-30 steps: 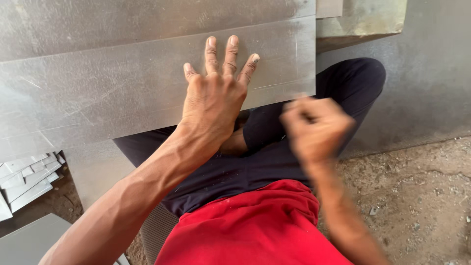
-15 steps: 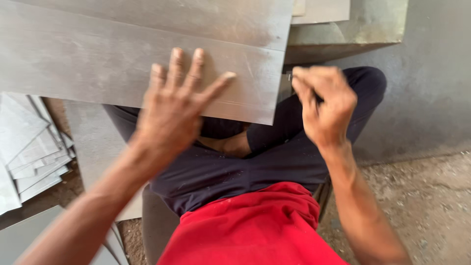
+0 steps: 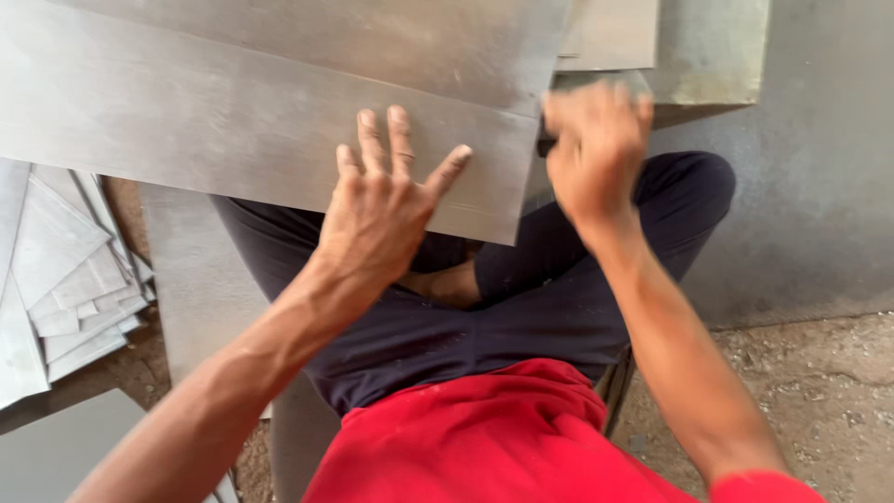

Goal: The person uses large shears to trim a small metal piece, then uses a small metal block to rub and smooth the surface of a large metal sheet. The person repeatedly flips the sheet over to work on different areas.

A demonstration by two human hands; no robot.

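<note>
Fingers of left hand [image 3: 382, 210] splay flat on dull, scratched metal sheet [image 3: 233, 121].

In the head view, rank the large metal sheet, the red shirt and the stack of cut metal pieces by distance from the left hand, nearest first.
1. Large metal sheet: under the left hand, touching.
2. Red shirt: below, at the torso.
3. Stack of cut metal pieces: far left on the ground.

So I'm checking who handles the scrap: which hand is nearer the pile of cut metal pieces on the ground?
Left. The left hand lies flat on the big metal sheet, on the side of the pile. The right hand is at the sheet's far edge, farther off.
</note>
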